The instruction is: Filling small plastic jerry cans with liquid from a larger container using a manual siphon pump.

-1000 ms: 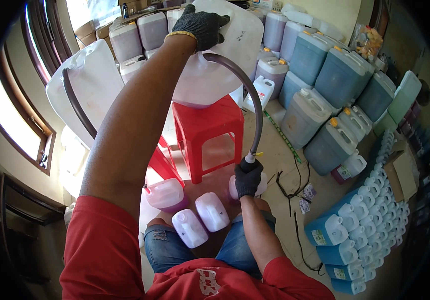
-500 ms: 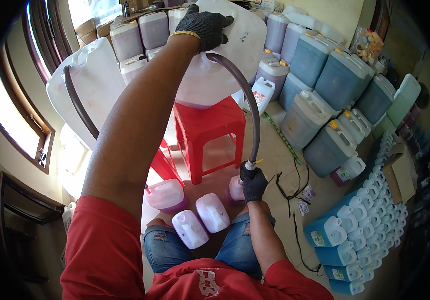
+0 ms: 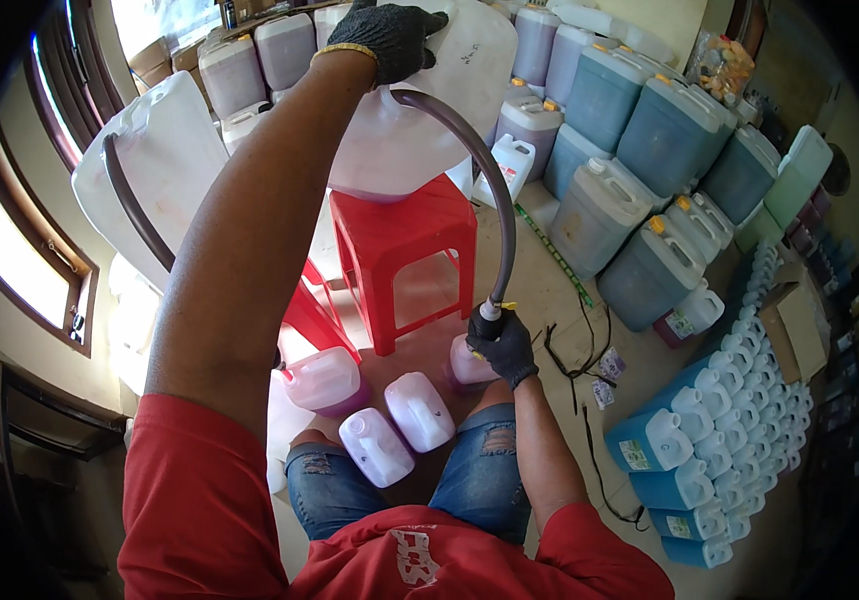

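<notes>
My left hand (image 3: 390, 42), in a dark glove, is closed on the upper part of a big white translucent jerrycan (image 3: 460, 90). That jerrycan leans tilted on a red plastic stool (image 3: 405, 225), with pinkish liquid low inside. A grey hose (image 3: 503, 190) arches from it down to my right hand (image 3: 503, 345). This gloved hand grips the hose's end fitting (image 3: 491, 310), which has a yellow lever, above a small jerrycan (image 3: 470, 362) partly hidden by the hand. Two small pale jerrycans (image 3: 377, 447) (image 3: 420, 412) lie between my legs.
Another small jerrycan (image 3: 322, 380) with purple liquid stands left, by a second tilted big jerrycan (image 3: 160, 150) with its own hose. Stacked blue-grey jerrycans (image 3: 675, 135) fill the back right. Rows of small blue jerrycans (image 3: 650, 440) stand at right. Black straps (image 3: 575, 370) lie on the floor.
The whole view has shifted slightly, so things sit higher and further left. My right hand has moved a little to the right side of the hose end. My left hand keeps its hold.
</notes>
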